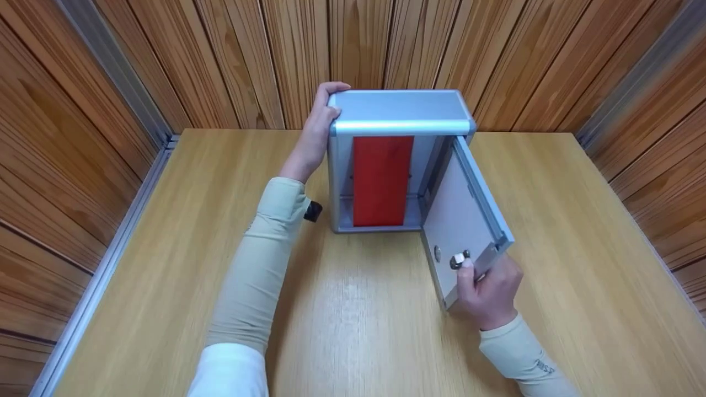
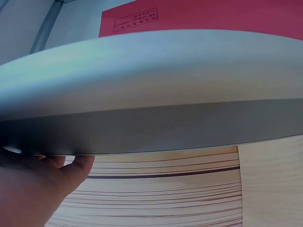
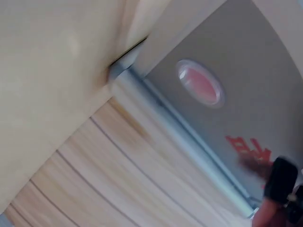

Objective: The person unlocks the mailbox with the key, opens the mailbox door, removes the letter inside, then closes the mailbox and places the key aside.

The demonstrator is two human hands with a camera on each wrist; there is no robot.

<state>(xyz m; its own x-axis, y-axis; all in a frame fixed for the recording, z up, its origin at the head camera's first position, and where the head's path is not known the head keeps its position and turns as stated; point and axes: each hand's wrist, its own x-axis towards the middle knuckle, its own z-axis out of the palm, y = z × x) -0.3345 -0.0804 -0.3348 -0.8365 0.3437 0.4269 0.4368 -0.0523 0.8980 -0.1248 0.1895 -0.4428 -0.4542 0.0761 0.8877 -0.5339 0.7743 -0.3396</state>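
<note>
A silver metal box [image 1: 400, 105] stands upright on the desk [image 1: 165, 275], near the plank wall [image 1: 358, 44], its hinged door [image 1: 460, 204] swung out. The left hand [image 1: 315, 124] grips the box's upper left corner, fingers bent over it. The right hand [image 1: 492, 292] pinches the door's free edge, thumb beside the lock [image 1: 458, 261] on the inner face, fingers curled behind. A red card [image 1: 382, 182] stands upright inside the box.
</note>
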